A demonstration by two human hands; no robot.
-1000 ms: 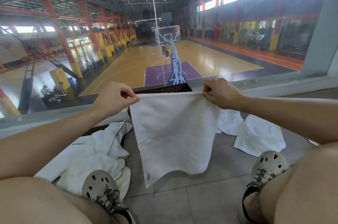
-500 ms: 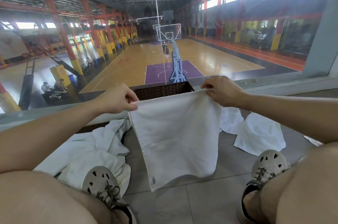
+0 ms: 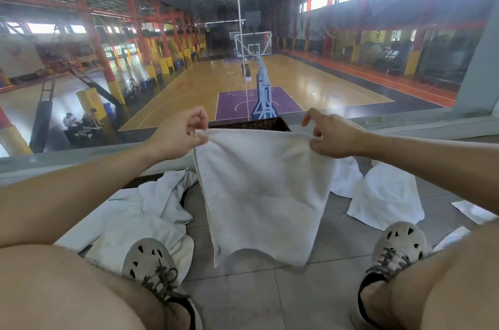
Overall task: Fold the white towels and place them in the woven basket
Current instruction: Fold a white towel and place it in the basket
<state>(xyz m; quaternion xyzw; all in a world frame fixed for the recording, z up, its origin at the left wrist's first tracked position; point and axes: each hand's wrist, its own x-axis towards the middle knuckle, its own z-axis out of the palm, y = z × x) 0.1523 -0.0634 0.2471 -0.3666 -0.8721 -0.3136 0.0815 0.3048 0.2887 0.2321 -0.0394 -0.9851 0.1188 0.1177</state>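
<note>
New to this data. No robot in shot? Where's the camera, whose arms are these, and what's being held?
There is no robot here: a person works with bare hands. Every picture comes from one wide-angle camera worn on the person's head, looking forward and down. That is why you see their own arms, knees and shoes.

The left hand and right hand each pinch the top edge of a white towel, so it hangs spread out between them. Just behind it is the dark rim of the woven basket.

On the tiled floor lie a crumpled white heap at left and loose towels at right. Past the glass is a basketball court below.
</note>
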